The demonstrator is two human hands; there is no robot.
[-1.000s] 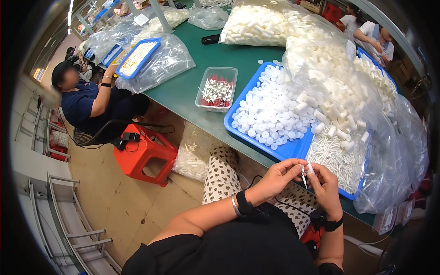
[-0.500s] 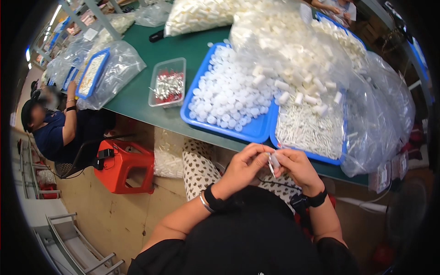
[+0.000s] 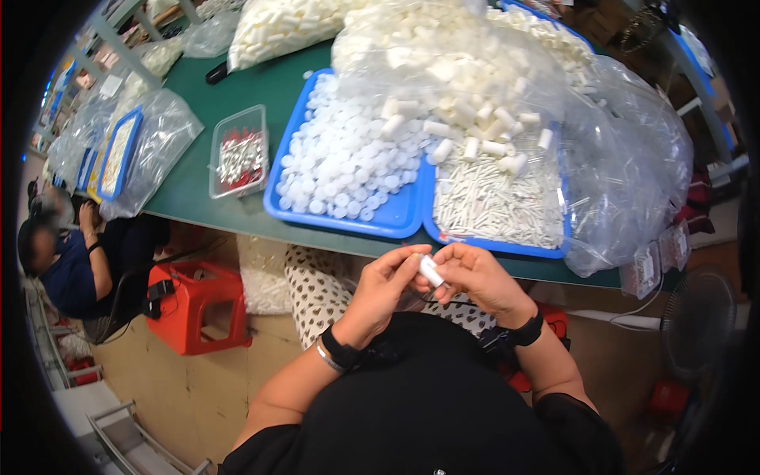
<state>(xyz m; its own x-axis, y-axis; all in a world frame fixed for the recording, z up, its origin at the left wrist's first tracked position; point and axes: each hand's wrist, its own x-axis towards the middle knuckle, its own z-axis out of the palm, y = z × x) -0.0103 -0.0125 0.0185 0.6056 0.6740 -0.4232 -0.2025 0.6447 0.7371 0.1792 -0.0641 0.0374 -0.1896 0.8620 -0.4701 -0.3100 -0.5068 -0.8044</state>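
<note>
A small white plastic cylinder [image 3: 431, 271] is between my two hands, over my lap and just in front of the table edge. My left hand [image 3: 385, 283] has thumb and fingers closed at its left end. With bent fingers my right hand [image 3: 481, 281] grips it from the other side. Whether something sits inside the cylinder cannot be made out. Nearest to the hands is a blue tray [image 3: 507, 244] of thin white rods [image 3: 491, 204], with several loose white cylinders lying on top. Left of it stands a blue tray [image 3: 396, 224] of round, milky-white caps [image 3: 336, 162].
A clear plastic bag [image 3: 443, 47] of white cylinders slumps over both trays. On the green table [image 3: 178, 186], a clear box [image 3: 240, 150] holds red and metallic small parts. At left a co-worker [image 3: 71, 265] sits beyond a red stool [image 3: 198, 309]. A fan [image 3: 697, 321] stands right.
The view has shifted, so the table and trays appear further left and the hands a little left. The thin white piece seen between my fingers before now shows as a thicker white cylinder.
</note>
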